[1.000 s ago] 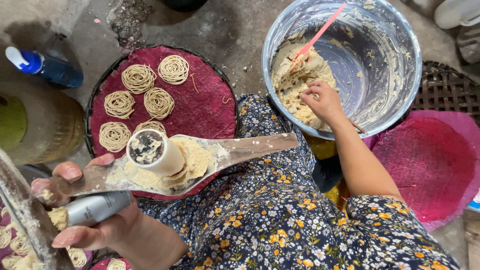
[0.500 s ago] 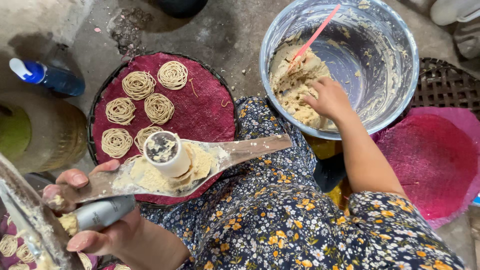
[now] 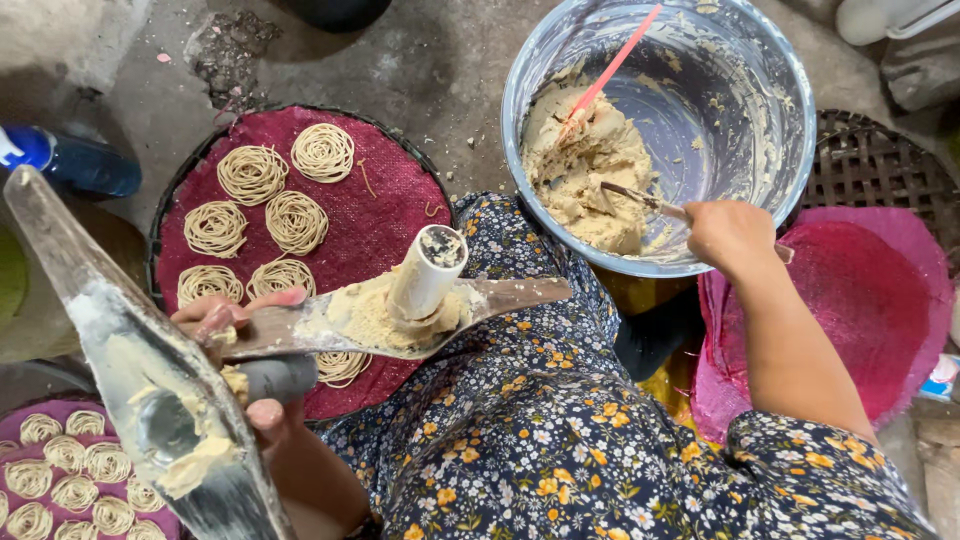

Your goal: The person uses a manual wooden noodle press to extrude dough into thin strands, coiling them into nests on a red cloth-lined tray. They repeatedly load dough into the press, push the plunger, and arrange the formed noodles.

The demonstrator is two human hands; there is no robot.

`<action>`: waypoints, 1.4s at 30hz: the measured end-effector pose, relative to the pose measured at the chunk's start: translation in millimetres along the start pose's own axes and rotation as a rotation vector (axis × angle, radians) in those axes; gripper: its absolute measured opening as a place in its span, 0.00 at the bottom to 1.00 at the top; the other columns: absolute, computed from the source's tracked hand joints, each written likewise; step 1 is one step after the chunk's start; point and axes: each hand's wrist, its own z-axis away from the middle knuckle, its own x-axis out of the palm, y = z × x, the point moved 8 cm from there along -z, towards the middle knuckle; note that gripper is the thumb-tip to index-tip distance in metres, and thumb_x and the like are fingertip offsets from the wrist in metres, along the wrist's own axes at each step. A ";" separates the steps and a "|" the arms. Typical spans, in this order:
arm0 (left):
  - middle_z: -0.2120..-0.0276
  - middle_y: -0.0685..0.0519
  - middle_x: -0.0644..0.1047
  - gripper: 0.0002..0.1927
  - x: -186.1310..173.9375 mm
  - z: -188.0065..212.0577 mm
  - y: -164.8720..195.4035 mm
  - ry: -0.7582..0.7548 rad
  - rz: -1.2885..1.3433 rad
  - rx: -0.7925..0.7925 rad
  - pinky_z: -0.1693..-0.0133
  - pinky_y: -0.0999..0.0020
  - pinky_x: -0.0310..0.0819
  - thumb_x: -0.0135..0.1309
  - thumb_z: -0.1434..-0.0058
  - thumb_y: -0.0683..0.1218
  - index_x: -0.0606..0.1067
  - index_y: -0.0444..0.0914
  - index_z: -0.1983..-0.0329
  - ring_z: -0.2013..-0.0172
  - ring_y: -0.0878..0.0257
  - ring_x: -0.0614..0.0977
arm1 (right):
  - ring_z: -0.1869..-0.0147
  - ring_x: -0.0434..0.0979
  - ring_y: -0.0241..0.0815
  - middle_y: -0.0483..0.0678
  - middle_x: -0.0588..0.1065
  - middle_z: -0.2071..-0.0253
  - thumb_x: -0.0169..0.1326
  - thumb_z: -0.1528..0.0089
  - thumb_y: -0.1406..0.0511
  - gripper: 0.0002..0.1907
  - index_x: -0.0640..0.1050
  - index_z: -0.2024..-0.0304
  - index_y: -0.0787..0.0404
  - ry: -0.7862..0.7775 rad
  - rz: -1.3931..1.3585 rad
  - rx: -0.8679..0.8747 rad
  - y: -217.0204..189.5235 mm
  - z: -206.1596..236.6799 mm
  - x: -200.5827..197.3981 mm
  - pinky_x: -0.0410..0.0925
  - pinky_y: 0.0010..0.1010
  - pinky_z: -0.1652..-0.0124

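at the far left, a blue bottle (image 3: 75, 165) lies on the concrete floor. below it, your left hand (image 3: 245, 365) is wrapped around the grey handle of a wooden noodle press (image 3: 330, 325), thumb on top and fingers curled beneath. the press is opened into two boards: one rises tilted toward the camera, smeared with dough, and the other lies flat across your lap with one white cylinder (image 3: 425, 272) standing tilted in a heap of dough. behind the press sits one round tray lined with dark red cloth (image 3: 385, 215), holding about seven coiled noodle nests (image 3: 297, 220). a second tray (image 3: 20, 510) in the bottom left corner holds more nests, partly cut off. right of centre, one large metal bowl (image 3: 780, 120) holds a mound of tan dough (image 3: 585, 175) with one pink spatula (image 3: 610, 75) stuck in it. your right hand (image 3: 730, 232) is closed around one small stick tool (image 3: 635, 197) at the bowl's near rim, its tip touching the dough. one more red cloth mat (image 3: 880, 300) lies just beyond that hand.
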 end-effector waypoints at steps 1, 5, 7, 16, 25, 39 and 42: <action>0.46 0.46 0.66 0.41 -0.2 3.5 -2.9 0.016 0.018 -0.008 0.48 0.46 0.80 0.55 0.37 0.67 0.61 0.35 0.34 0.45 0.58 0.74 | 0.52 0.82 0.57 0.53 0.82 0.58 0.49 0.38 0.65 0.17 0.82 0.51 0.45 0.010 0.011 0.012 2.7 0.1 -4.7 0.73 0.49 0.56; 0.46 0.46 0.67 0.40 5.3 13.9 -15.6 0.021 0.063 -0.044 0.48 0.47 0.80 0.55 0.38 0.66 0.62 0.35 0.35 0.45 0.58 0.74 | 0.53 0.83 0.55 0.51 0.82 0.58 0.48 0.36 0.65 0.18 0.82 0.48 0.41 0.082 0.077 -0.011 17.7 -12.7 -16.7 0.73 0.49 0.58; 0.46 0.46 0.67 0.40 9.6 14.6 -22.1 0.010 0.080 -0.064 0.48 0.48 0.80 0.56 0.38 0.66 0.62 0.35 0.35 0.46 0.58 0.75 | 0.53 0.83 0.54 0.50 0.82 0.57 0.48 0.34 0.63 0.17 0.83 0.48 0.40 0.076 0.095 -0.037 22.4 -30.3 -12.1 0.73 0.48 0.57; 0.47 0.46 0.69 0.38 35.5 17.9 -38.4 -0.062 0.116 -0.132 0.48 0.50 0.80 0.57 0.39 0.64 0.64 0.35 0.37 0.47 0.58 0.76 | 0.55 0.79 0.64 0.58 0.80 0.61 0.49 0.31 0.44 0.22 0.85 0.54 0.47 -0.005 -0.173 -0.239 -35.1 -84.3 89.8 0.72 0.51 0.53; 0.49 0.47 0.71 0.36 49.5 9.4 -49.7 -0.094 0.129 -0.162 0.49 0.52 0.80 0.58 0.41 0.62 0.65 0.35 0.39 0.48 0.58 0.77 | 0.54 0.80 0.62 0.55 0.81 0.57 0.48 0.36 0.41 0.26 0.83 0.49 0.46 -0.070 -0.290 -0.263 -25.3 -74.8 73.6 0.72 0.48 0.51; 0.50 0.47 0.74 0.33 40.0 6.6 -54.9 -0.090 0.145 -0.170 0.49 0.56 0.80 0.60 0.43 0.59 0.68 0.35 0.42 0.50 0.59 0.80 | 0.53 0.86 0.40 0.41 0.85 0.57 0.51 0.33 0.59 0.13 0.84 0.50 0.40 -0.295 0.504 -0.074 44.3 -55.7 -40.0 0.78 0.37 0.56; 0.51 0.47 0.75 0.33 38.7 5.5 -55.2 -0.083 0.160 -0.162 0.49 0.57 0.80 0.61 0.44 0.58 0.68 0.35 0.43 0.50 0.59 0.80 | 0.58 0.86 0.40 0.43 0.84 0.61 0.45 0.30 0.63 0.14 0.82 0.51 0.46 -0.220 0.434 -0.147 22.5 -60.5 -14.3 0.79 0.34 0.61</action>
